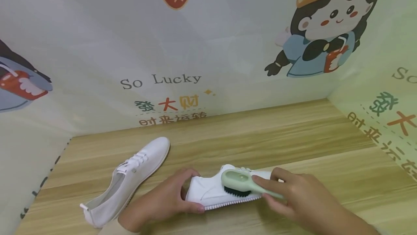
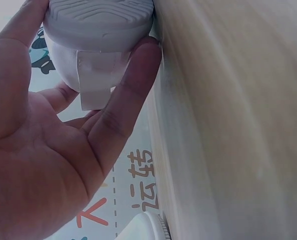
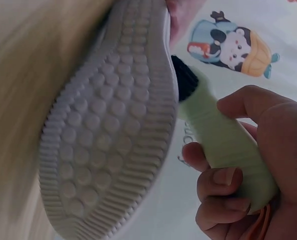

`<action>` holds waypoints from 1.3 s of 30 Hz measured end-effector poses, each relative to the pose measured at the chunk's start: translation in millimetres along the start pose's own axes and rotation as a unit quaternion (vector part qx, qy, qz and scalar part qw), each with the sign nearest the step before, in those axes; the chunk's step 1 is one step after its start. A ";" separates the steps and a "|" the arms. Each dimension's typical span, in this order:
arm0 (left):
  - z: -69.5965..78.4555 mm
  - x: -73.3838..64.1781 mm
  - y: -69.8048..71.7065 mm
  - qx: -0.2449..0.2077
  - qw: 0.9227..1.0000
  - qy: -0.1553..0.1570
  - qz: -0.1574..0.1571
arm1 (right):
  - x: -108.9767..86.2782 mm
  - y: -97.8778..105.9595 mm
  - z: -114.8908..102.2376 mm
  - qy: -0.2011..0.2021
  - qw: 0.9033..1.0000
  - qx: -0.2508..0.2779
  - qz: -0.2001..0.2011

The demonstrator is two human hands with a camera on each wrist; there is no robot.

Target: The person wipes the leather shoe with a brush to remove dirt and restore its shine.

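A white lace-up shoe (image 1: 208, 191) lies tipped on its side, its studded sole (image 3: 108, 125) facing the wearer. My left hand (image 1: 169, 195) grips its heel, with the thumb low on the near side; the left wrist view shows the fingers around the heel tab (image 2: 96, 80). In my right hand (image 1: 299, 195) is a pale green brush (image 1: 239, 180), held by its handle (image 3: 228, 150) with curled fingers. Black bristles (image 1: 237, 191) touch the shoe's side upper. The shoe's toe is partly hidden behind the right hand.
The matching white shoe (image 1: 143, 162) stands upright on the wood-grain surface (image 1: 260, 133), left of my left hand, toe pointing away. Printed cloth walls (image 1: 228, 46) with cartoon figures and lettering enclose the back and both sides.
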State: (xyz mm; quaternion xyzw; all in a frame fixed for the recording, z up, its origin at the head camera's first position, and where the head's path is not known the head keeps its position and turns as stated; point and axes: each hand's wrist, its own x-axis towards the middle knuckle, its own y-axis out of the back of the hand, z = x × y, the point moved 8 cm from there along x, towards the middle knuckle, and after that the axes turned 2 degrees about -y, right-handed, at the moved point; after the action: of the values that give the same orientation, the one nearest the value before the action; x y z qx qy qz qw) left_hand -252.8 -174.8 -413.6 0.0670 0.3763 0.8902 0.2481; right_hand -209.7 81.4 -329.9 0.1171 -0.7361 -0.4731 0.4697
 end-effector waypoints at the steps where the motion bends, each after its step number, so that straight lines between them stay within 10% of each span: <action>1: 0.5 0.4 0.4 0.000 1.000 -0.002 0.001 | 0.4 -1.5 -3.0 0.011 1.000 0.000 0.004; 20: 5.1 -4.1 5.5 0.031 0.998 0.011 0.048 | -1.4 -13.6 -1.6 -0.022 0.999 -0.002 -0.030; 29: 4.8 -4.9 21.4 0.184 0.973 0.053 0.128 | -2.0 -18.2 8.7 -0.083 0.994 -0.029 -0.070; 39: 29.7 -6.5 12.5 0.291 0.949 -0.024 0.122 | -6.4 -19.4 31.7 -0.219 0.968 0.029 -0.121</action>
State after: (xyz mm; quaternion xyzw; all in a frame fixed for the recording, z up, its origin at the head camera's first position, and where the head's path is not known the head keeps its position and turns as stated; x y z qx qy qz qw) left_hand -242.9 -166.6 -383.3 0.2032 0.6019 0.7635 0.1159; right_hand -236.9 93.8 -352.8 0.1122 -0.8148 -0.5189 0.2331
